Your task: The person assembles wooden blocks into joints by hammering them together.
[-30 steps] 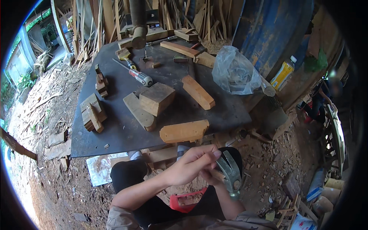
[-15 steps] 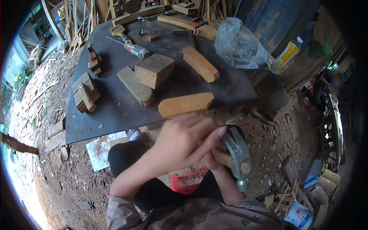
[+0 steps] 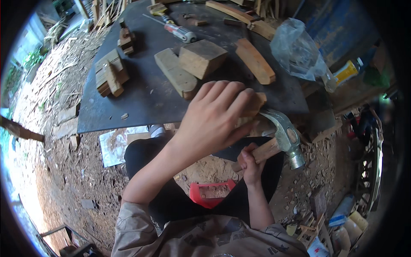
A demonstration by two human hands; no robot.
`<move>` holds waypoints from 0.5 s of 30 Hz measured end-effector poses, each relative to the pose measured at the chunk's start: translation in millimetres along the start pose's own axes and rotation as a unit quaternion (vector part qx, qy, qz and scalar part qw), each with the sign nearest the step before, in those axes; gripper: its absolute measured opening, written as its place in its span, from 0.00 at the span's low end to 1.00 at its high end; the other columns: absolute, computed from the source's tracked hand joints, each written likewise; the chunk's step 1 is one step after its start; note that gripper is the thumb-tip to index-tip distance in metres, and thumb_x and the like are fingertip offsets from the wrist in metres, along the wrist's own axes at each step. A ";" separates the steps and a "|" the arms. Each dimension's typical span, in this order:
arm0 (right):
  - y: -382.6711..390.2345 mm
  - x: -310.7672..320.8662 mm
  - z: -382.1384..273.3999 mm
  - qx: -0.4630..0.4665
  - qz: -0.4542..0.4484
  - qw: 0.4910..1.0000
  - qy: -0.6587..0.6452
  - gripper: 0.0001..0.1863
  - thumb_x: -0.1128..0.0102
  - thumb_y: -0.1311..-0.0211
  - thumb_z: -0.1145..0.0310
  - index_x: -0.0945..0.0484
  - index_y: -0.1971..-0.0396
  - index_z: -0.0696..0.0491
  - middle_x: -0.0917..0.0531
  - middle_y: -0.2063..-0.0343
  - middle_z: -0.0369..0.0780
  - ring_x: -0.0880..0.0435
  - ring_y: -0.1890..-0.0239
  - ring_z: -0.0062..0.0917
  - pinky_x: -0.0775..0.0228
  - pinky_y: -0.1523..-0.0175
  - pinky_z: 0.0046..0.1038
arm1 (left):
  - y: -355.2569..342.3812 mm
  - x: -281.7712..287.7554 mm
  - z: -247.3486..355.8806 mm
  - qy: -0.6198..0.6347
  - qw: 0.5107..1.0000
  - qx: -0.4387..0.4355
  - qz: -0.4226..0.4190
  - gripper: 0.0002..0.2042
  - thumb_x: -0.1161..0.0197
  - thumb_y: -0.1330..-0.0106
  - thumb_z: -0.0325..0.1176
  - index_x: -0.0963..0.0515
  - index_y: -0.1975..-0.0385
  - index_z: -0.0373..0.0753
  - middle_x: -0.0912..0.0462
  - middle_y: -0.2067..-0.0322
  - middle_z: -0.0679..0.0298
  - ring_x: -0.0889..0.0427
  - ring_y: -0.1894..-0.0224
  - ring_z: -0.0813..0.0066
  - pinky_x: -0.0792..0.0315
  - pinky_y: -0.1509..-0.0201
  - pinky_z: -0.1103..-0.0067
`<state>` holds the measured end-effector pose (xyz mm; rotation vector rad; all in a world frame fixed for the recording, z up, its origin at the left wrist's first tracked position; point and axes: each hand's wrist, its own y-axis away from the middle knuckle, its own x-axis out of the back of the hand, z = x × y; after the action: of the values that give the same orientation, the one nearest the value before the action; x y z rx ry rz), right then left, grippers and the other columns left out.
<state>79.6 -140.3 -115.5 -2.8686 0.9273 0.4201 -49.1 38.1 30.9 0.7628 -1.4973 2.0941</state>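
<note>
My left hand [image 3: 216, 115] is curled over a light-coloured wooden block [image 3: 257, 102] at the near edge of the dark table. The hand covers most of that block; only its right end shows, near the hammer's claw. In my right hand [image 3: 251, 166] is a claw hammer [image 3: 284, 132], gripped by its wooden handle above my lap. Its metal head is to the right of my left hand, with the round striking face pointing down. Beyond my left hand, a thick wooden block [image 3: 203, 55] leans on a flat, round-ended wooden piece [image 3: 173, 73].
An orange-brown wood block [image 3: 255, 62] and a crumpled plastic bag [image 3: 297, 49] lie to the right. A screwdriver [image 3: 180, 33] lies at the back. Wooden pieces [image 3: 110, 73] sit at left. A red plastic frame [image 3: 195, 192] is on the ground between my legs.
My left hand has moved up and over the wooden block, which it now mostly covers. The hammer has moved right, still in my right hand. The whole view has shifted.
</note>
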 end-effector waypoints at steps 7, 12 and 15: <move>-4.2 -1.7 0.4 0.007 0.006 1.000 0.014 0.09 0.36 0.35 0.71 0.29 0.70 0.53 0.31 0.83 0.29 0.35 0.84 0.11 0.47 0.77 0.19 | 3.8 -4.1 -4.8 -0.005 1.000 0.001 -0.013 0.29 0.26 0.43 0.40 0.25 0.42 0.39 0.21 0.50 0.60 0.19 0.50 0.61 0.26 0.44 0.68; -4.6 -1.7 1.9 -0.021 -0.018 0.999 0.017 0.09 0.37 0.33 0.71 0.29 0.70 0.53 0.31 0.83 0.29 0.35 0.84 0.11 0.47 0.78 0.19 | 5.4 -5.1 -4.3 -0.002 1.000 0.002 -0.016 0.29 0.26 0.43 0.40 0.25 0.41 0.39 0.20 0.50 0.60 0.19 0.50 0.62 0.26 0.45 0.68; -4.1 -1.5 2.2 -0.024 -0.016 0.999 0.025 0.10 0.37 0.32 0.70 0.29 0.70 0.52 0.32 0.83 0.29 0.35 0.84 0.10 0.47 0.77 0.19 | 5.1 -4.9 -3.7 -0.002 1.000 -0.001 -0.009 0.30 0.26 0.43 0.40 0.25 0.41 0.39 0.21 0.50 0.60 0.19 0.50 0.62 0.26 0.45 0.68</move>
<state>80.4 -135.7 -117.2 -2.9451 0.8897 0.3744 -49.5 39.9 23.2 0.7769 -1.4881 2.0791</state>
